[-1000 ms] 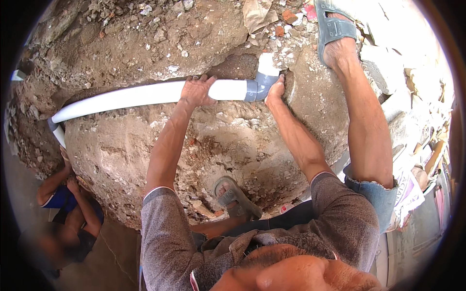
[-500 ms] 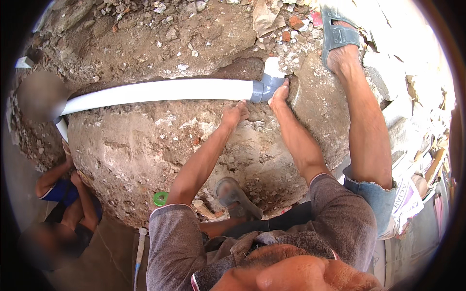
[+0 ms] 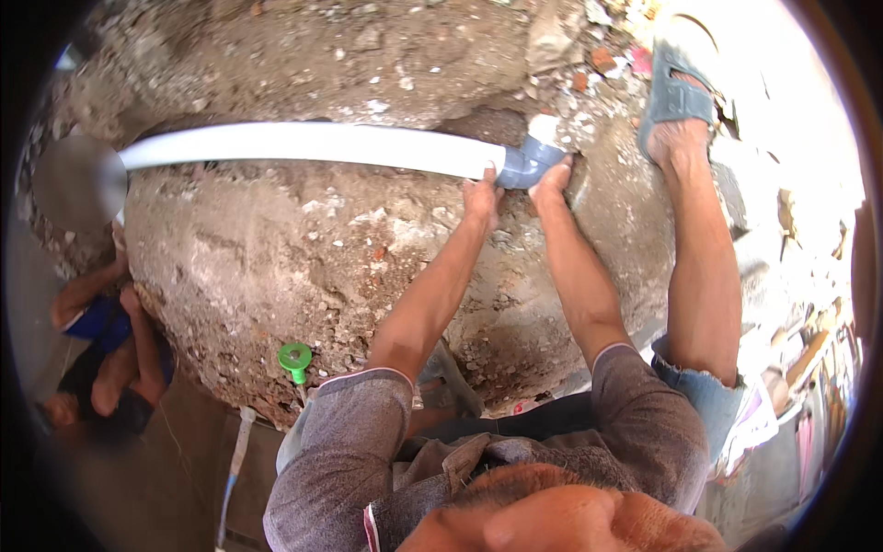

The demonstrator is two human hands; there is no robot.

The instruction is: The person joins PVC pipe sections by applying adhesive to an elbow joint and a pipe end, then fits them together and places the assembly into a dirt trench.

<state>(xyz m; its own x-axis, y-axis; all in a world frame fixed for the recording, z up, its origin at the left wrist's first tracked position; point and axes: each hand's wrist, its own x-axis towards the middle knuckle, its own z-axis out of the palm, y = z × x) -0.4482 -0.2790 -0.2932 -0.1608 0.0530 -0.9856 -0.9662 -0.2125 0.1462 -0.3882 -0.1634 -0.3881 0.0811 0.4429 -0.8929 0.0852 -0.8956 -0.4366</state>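
Note:
A long white plastic pipe point(image 3: 313, 145) lies in a trench across the dirt. Its right end sits in a grey elbow fitting point(image 3: 522, 169), and a short white pipe stub point(image 3: 544, 128) comes out of the elbow's upper opening. My left hand point(image 3: 482, 197) grips the pipe just left of the elbow, its thumb over the near side and its fingers partly hidden underneath. Around the elbow's lower right side my right hand point(image 3: 552, 178) is closed, with some fingers out of sight.
At the far left another person point(image 3: 106, 359) crouches below the bank, arms raised near the pipe's other end. A green round-topped object point(image 3: 294, 359) stands by my left elbow. My sandalled foot point(image 3: 681, 115) rests on rubble at right. A thin pipe point(image 3: 241, 442) rises at lower left.
My left hand has moved right and up onto the pipe, its thumb now over the pipe's end. My right hand stays at the elbow. The whole view has shifted slightly.

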